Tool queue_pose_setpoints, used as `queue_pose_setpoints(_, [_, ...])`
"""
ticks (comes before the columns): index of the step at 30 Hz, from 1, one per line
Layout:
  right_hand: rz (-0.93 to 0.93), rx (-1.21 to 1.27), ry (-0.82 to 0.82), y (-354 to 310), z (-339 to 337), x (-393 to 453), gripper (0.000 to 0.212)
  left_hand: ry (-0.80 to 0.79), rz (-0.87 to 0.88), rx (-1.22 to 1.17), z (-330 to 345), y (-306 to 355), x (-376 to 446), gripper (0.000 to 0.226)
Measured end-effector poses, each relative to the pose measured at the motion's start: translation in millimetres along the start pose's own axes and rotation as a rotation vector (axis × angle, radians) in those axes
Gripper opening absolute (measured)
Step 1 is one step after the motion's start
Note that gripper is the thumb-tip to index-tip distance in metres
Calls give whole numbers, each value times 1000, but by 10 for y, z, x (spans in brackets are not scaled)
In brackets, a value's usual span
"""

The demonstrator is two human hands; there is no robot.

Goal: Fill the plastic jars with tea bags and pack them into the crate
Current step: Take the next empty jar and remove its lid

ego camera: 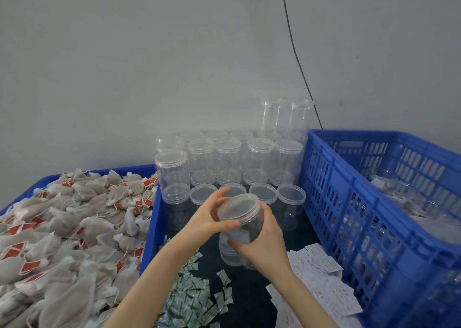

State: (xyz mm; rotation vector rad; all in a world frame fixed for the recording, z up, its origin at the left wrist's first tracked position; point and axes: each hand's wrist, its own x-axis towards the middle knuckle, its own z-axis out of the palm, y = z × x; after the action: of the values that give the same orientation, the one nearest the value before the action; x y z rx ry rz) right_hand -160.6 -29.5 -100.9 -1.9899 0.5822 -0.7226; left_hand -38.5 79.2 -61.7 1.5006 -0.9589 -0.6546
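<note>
Jar (pixel 243 224) in hand, tilted and held above the dark tabletop (pixel 249 292) in front of the rows of lidded empty jars (pixel 232 163). The right hand (pixel 264 249) wraps the clear body from below, fingers curled around it. The left hand (pixel 212 219) sits on the lid (pixel 238 208), thumb against the rim and fingers arched over the top, so it looks to me like the lid is being unscrewed; I judge this the opening step, before any filling. The jar seems empty, though its clear wall makes that hard to be sure of.

Tea bags (pixel 64 228) lie heaped in the blue tray (pixel 149 230) to the left, with red tags showing. The blue crate (pixel 374 213) stands to the right, and some jars seem to sit inside it already, blurred. Small green sachets (pixel 189 297) and white paper slips (pixel 321 275) lie on the tabletop near the wrists.

Next, the lid has to come off and be parked somewhere, freeing the left hand to reach across to the tea bags.
</note>
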Motion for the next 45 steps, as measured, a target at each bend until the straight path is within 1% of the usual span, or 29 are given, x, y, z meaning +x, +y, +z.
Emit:
queue_pose_setpoints(2, [-23, -50, 1, -9, 31, -25, 97, 80, -23, 49, 45, -5, 13, 79])
queue_pose_setpoints(4, [-52, -86, 18, -16, 85, -47, 96, 164, -40, 125, 92, -40, 15, 88])
queue_pose_setpoints(6, [-46, -74, 29, -27, 148, -67, 96, 196, -23, 166, 113, -69, 12, 99])
queue_pose_setpoints(7, [-31, -59, 30, -32, 173, -72, 96, 187, -7, 170, 114, -71, 8, 103])
queue_pose_setpoints(8, [-18, -47, 28, -34, 191, -73, 96, 173, 6, 169, 113, -65, 5, 102])
queue_pose_setpoints(10, [-15, -39, 22, -37, 209, -64, 96, 156, 15, 163, 105, -44, -2, 89])
queue_pose_setpoints(12, [-7, -27, 18, -48, 197, -50, 96, 125, 9, 151, 85, -26, -9, 86])
queue_pose_setpoints(14, [33, 19, 31, -54, 163, -36, 98, 26, -4, 75, 49, -21, -22, 89])
queue_pose_setpoints(16, [74, 107, 46, -42, 126, -29, 96, -88, -17, -41, 0, 1, -60, 87])
queue_pose_setpoints(17, [84, 145, 44, -39, 111, -25, 93, -117, -7, -73, -26, 8, -74, 83])
queue_pose_setpoints(19, [89, 205, 22, -40, 79, -12, 88, -101, 22, -84, -67, 27, -85, 75])
queue_pose_setpoints(21, [90, 295, -40, -31, 52, 22, 84, -15, 43, -80, -93, 53, -75, 69])
queue_pose_setpoints(23, [90, 445, -168, -36, 31, 31, 84, 41, 45, -66, -105, 76, -76, 69])
queue_pose_setpoints(25, [108, 590, -344, -36, 39, 8, 85, -10, 31, -85, -95, 73, -88, 81])
queue_pose_setpoints(26, [123, 630, -401, -27, 51, -10, 84, -43, 15, -120, -85, 61, -89, 90])
queue_pose_setpoints(27, [136, 634, -419, -17, 67, -20, 83, -60, 0, -159, -77, 49, -82, 96])
queue_pose_setpoints(28, [144, 625, -414, -18, 82, -32, 82, -54, -7, -179, -66, 44, -73, 96])
queue_pose_setpoints(29, [147, 588, -378, -25, 107, -27, 81, -22, -8, -169, -49, 44, -64, 90])
queue_pose_setpoints(31, [143, 449, -248, -33, 175, 11, 74, 115, -11, -61, 11, 57, -43, 72])
queue_pose_setpoints(33, [162, 319, -121, -47, 245, 34, 70, 261, -7, 94, 93, 42, -34, 62])
queue_pose_setpoints(35, [185, 247, -71, -36, 289, 38, 75, 374, 31, 266, 171, 2, -42, 63])
queue_pose_setpoints(37, [190, 198, -48, -17, 304, 24, 79, 441, 55, 413, 222, -30, -54, 69])
queue_pose_setpoints(39, [128, 83, -24, -20, 288, -4, 84, 454, 31, 474, 251, -38, -57, 72])
queue_pose_setpoints(42, [-13, -156, 38, -42, 247, -25, 97, 420, -19, 480, 248, -36, -65, 83])
queue_pose_setpoints(44, [-54, -171, 39, -27, 187, -14, 97, 337, -35, 507, 189, -12, -63, 90])
queue_pose_setpoints(45, [-41, -127, 1, -16, 146, -7, 95, 271, -49, 536, 142, 0, -59, 93])
